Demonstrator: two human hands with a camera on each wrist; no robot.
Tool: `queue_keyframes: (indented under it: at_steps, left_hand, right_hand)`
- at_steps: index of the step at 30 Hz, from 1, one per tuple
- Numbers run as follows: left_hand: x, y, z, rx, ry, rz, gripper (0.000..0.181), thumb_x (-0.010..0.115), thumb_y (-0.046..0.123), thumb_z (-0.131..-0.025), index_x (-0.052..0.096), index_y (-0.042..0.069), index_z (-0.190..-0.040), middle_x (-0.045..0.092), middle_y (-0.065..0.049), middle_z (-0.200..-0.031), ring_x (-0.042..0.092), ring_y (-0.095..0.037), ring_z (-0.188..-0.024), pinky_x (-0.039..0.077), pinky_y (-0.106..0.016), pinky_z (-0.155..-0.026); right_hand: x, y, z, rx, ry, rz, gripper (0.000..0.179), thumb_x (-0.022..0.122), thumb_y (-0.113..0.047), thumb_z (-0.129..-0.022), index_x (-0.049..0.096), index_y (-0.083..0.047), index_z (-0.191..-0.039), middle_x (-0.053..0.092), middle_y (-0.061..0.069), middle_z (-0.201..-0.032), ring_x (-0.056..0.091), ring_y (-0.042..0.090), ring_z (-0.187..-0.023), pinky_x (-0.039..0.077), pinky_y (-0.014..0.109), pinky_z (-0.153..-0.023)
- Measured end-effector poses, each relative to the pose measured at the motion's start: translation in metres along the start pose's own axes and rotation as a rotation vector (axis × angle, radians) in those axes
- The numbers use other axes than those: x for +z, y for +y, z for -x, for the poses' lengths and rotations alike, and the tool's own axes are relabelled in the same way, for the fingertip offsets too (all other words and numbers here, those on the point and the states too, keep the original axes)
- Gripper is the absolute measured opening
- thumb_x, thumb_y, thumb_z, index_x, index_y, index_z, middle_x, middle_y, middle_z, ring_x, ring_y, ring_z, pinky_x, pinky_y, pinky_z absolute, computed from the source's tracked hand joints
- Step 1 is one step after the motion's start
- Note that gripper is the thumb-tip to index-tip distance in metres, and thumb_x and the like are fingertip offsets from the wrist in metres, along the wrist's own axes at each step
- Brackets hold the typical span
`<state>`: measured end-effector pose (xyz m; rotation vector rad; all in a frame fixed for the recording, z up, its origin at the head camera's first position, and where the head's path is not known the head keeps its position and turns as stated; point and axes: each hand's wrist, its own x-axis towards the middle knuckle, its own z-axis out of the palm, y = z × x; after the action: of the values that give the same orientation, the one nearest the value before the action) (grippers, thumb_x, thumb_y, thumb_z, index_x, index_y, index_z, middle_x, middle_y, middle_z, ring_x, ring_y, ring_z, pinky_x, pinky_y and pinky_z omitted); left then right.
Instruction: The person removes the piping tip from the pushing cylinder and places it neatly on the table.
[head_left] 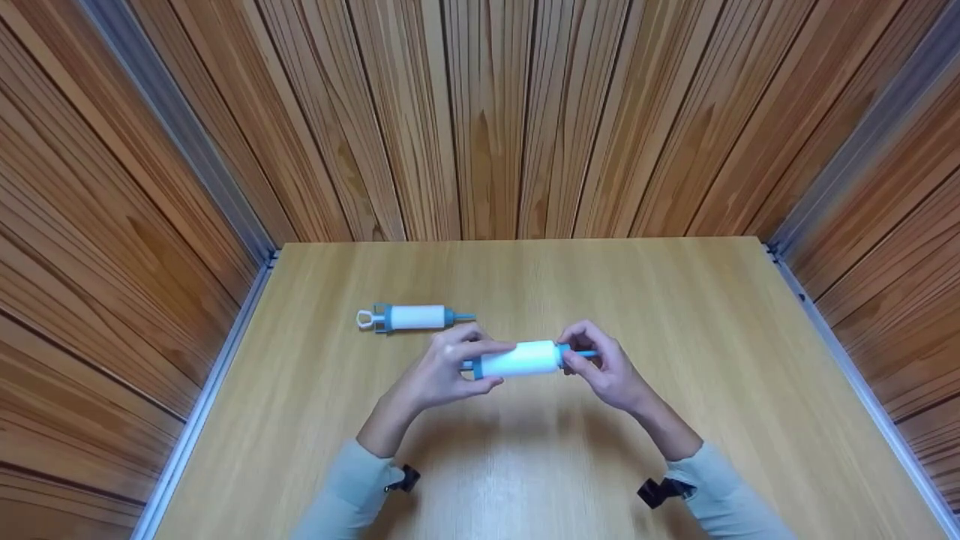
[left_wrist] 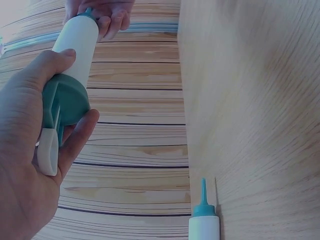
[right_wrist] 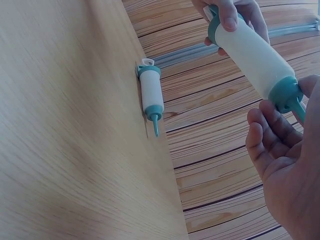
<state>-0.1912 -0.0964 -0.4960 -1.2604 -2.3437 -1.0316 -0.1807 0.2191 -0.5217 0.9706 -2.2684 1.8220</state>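
Showing a smooth white barrel (right_wrist: 257, 62), blue-green ends, a slim blue-green nozzle (right_wrist: 296, 107) and a pale loop handle (left_wrist: 48, 151), one syringe (head_left: 525, 359) is held sideways above the desk (head_left: 750, 375). A second syringe (head_left: 418, 317), alike in look, lies on the desk beyond it, making two. Two hands face each other: the left hand (head_left: 450, 366) grips the handle end, thumb and fingers on opposite sides; the right hand (head_left: 604, 367) pinches the nozzle end.
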Motion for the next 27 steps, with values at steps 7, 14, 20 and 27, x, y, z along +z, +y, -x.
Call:
queue_keyframes:
  at_steps: [7, 14, 20, 27]
  left_hand:
    - [-0.0011, 0.0009, 0.0001, -0.013, -0.016, -0.003, 0.045, 0.093, 0.021, -0.094, 0.082, 0.014, -0.137, 0.078, -0.01, -0.113, 0.073, -0.022, -0.095, 0.061, -0.025, -0.08]
    - [-0.0027, 0.0011, 0.0002, -0.004, -0.02, 0.005, 0.045, 0.092, 0.019, -0.095, 0.081, 0.014, -0.138, 0.078, -0.011, -0.114, 0.074, -0.023, -0.098, 0.063, -0.027, -0.083]
    - [-0.0027, 0.0022, 0.0006, -0.012, -0.027, -0.003, 0.045, 0.092, 0.02, -0.095, 0.081, 0.015, -0.138, 0.077, -0.01, -0.115, 0.073, -0.023, -0.098, 0.063, -0.027, -0.083]
    - [-0.0012, 0.0023, 0.0008, -0.003, -0.021, -0.013, 0.045, 0.093, 0.02, -0.094, 0.082, 0.015, -0.137, 0.078, -0.011, -0.114, 0.074, -0.023, -0.096, 0.063, -0.027, -0.082]
  right_hand:
    - [0.0003, 0.001, 0.0015, -0.022, 0.006, 0.01, 0.02, 0.06, 0.013, -0.105, 0.058, 0.01, -0.124, 0.065, -0.005, -0.114, 0.066, 0.005, -0.096, 0.062, 0.023, -0.081]
    - [0.0009, 0.0026, 0.0014, -0.077, 0.004, 0.013, 0.025, 0.063, 0.017, -0.1, 0.058, 0.012, -0.124, 0.065, 0.001, -0.116, 0.068, 0.005, -0.098, 0.063, 0.022, -0.083]
    - [0.0009, 0.0035, 0.0021, -0.071, -0.01, 0.004, 0.025, 0.062, 0.017, -0.101, 0.057, 0.011, -0.125, 0.065, 0.0, -0.118, 0.068, 0.005, -0.099, 0.064, 0.023, -0.083]
    - [-0.0001, 0.0008, 0.0035, -0.011, -0.007, -0.003, 0.019, 0.056, 0.012, -0.107, 0.056, 0.01, -0.126, 0.065, -0.011, -0.116, 0.067, 0.004, -0.094, 0.063, 0.023, -0.08]
